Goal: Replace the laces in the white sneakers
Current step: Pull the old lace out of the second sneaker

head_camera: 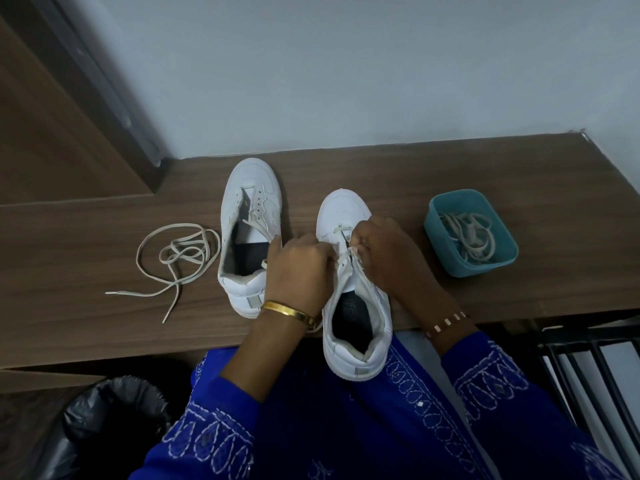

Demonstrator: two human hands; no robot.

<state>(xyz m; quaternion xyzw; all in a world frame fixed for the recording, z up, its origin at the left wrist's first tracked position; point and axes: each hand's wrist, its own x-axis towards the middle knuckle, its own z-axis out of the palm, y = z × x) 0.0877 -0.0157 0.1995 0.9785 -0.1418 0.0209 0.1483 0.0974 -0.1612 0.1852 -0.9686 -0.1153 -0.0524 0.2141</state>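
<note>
Both hands lacing the near sneaker at the desk's front edge

A loose lace (176, 263) lies on open wood at left, beside the far sneaker (247, 233). The left hand (299, 268) and right hand (388, 251) pinch lace ends over the near sneaker (356, 306), whose heel overhangs the desk (519, 174). Rightward, a teal tub (471, 233) holds more laces.

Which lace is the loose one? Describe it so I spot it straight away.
On the wooden tabletop, look left of the left sneaker. The loose lace lies there in open loops on bare wood. Unlike the laces in the teal container, it sits in nothing and touches no shoe.
</note>
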